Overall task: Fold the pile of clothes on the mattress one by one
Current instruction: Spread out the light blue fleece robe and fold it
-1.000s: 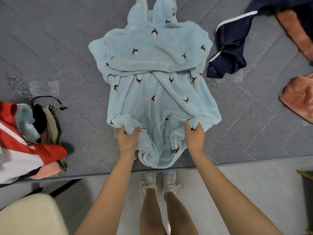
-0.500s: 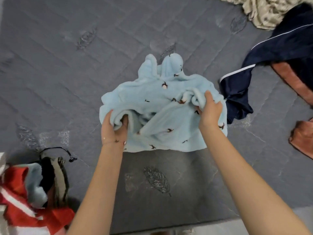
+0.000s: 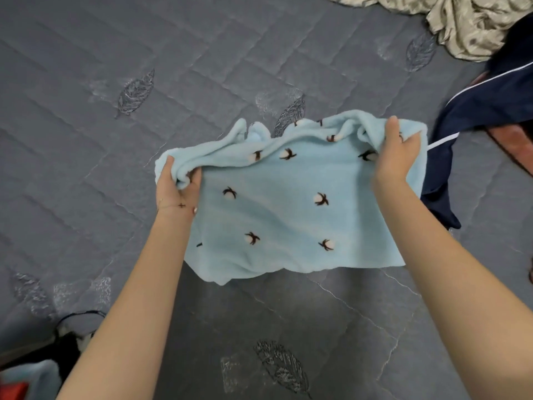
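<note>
A person's two bare arms reach over a grey quilted mattress [image 3: 121, 174] stitched with leaf motifs. At its centre lies a pale blue fleece garment [image 3: 288, 223] dotted with cotton-boll sprigs, doubled over into a rough rectangle. The left hand [image 3: 177, 187] has its fingers curled round the bunched far-left corner. The right hand [image 3: 395, 158] pinches the far-right corner, thumb on top and fingers tucked beneath. Gripping both far corners likely keeps the layers aligned while the fold is laid flat. The garment's long axis runs left to right (right end slightly farther away), smooth edge nearest the person. A navy white-striped garment [image 3: 478, 111] lies just beside it, and crumpled beige fabric [image 3: 461, 21] beyond.
</note>
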A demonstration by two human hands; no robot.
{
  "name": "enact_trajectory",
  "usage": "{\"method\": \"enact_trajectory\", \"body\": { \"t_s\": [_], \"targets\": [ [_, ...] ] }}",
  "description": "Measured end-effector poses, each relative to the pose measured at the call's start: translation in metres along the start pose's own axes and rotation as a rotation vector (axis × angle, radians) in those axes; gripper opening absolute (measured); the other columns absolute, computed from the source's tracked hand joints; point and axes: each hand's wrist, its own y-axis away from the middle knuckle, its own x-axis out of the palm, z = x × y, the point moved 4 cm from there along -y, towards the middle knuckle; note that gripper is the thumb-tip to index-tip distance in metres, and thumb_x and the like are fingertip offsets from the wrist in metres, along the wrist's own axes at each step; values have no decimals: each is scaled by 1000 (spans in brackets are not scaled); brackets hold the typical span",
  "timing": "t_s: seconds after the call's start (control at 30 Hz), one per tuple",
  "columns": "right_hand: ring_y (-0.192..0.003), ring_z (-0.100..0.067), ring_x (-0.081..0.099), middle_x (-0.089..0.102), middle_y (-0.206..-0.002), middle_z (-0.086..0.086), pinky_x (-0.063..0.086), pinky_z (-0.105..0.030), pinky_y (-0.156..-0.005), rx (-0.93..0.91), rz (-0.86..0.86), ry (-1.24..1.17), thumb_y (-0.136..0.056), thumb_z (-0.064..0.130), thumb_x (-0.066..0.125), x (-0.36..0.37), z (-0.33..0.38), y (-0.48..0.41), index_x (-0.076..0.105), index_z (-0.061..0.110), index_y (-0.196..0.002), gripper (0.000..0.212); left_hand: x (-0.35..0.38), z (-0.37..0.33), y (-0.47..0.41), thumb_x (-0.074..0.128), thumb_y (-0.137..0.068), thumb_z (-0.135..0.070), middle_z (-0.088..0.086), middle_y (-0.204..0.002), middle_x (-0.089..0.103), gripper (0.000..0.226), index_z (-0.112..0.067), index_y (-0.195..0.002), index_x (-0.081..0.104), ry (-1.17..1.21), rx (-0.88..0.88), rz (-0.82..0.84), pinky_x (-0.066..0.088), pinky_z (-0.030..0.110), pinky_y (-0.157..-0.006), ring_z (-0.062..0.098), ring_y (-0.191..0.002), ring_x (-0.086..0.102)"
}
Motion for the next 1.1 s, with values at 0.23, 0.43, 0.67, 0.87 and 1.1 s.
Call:
{"method": "enact_trajectory", "body": {
  "t_s": [0.23,0.43,0.67,0.87,1.1],
  "targets": [
    [-124,-20,45,44,-136,-4,36,-28,-105,61,242,432,-91,38,62,23,-39,-10,34,10,-140,63,-3,28,-31,51,-98,-32,-2,-107,52,50,-19,-142,32,-770,124,-80,48,27,-87,14,-102,57],
    [-149,-24,4,13,-161,-2,-2,-46,-118,-361,545,1068,-93,57,45,48,-80,-2,19,32,-152,69,-17,86,-25,29,-96,-55,-6,-161,1,61,-42,-150,5,-2211,628,455,-13,49,-114,18,-148,-7],
    [-149,-25,-10,-7,-162,2,-13,-49,-116,-275,670,1431,-91,70,15,53,-132,-14,-10,37,-151,73,-45,112,-52,-12,-89,-59,-2,-160,-17,61,-37,-141,-34,-2520,680,266,-13,58,-112,23,-147,-15],
    [-147,-25,-17,-17,-161,1,-16,-51,-114,-270,684,1538,-92,70,11,64,-141,-23,-17,35,-150,73,-49,120,-64,-14,-91,-60,-1,-161,-13,60,-35,-144,-30,-2538,707,217,-12,58,-112,24,-147,-13],
    [-149,-24,-6,3,-163,-3,-10,-48,-117,-376,579,1285,-90,69,37,38,-96,-14,17,34,-152,74,-53,85,-34,22,-94,-60,1,-161,-12,69,-35,-151,-6,-2291,605,101,-18,49,-112,23,-146,-18]
  ]
}}
